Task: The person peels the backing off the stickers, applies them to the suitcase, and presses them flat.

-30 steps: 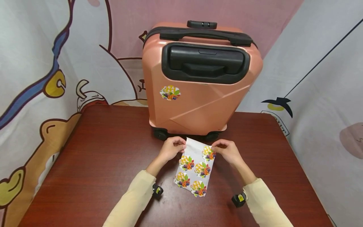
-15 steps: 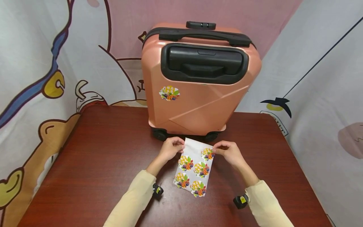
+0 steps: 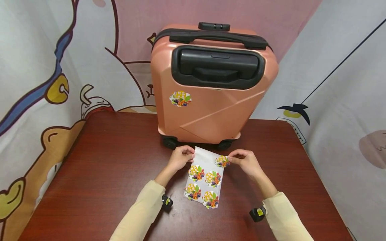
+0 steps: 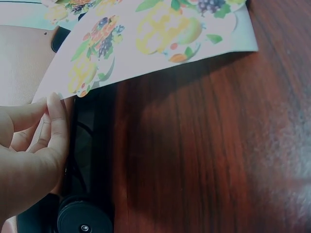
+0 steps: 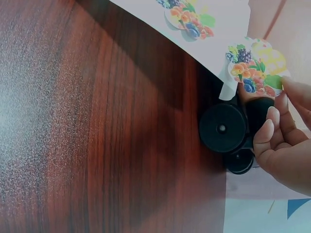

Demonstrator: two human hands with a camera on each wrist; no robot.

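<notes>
A white sticker sheet with several round fruit stickers is held above the table. My left hand pinches its upper left edge between thumb and forefinger. At the upper right, my right hand pinches the rim of one fruit sticker. In the right wrist view that sticker sticks out past the sheet's edge, partly lifted and still overlapping the sheet. Behind the hands stands a pink suitcase, upright, with one like sticker on its front at the left.
The suitcase stands on a dark red-brown wooden table; its black wheels are just beyond the hands. Printed cloth hangs behind the table and along both sides.
My right hand has shifted slightly right, drawing the upper right sticker partly off the sheet. The left hand and sheet have moved a little left.
</notes>
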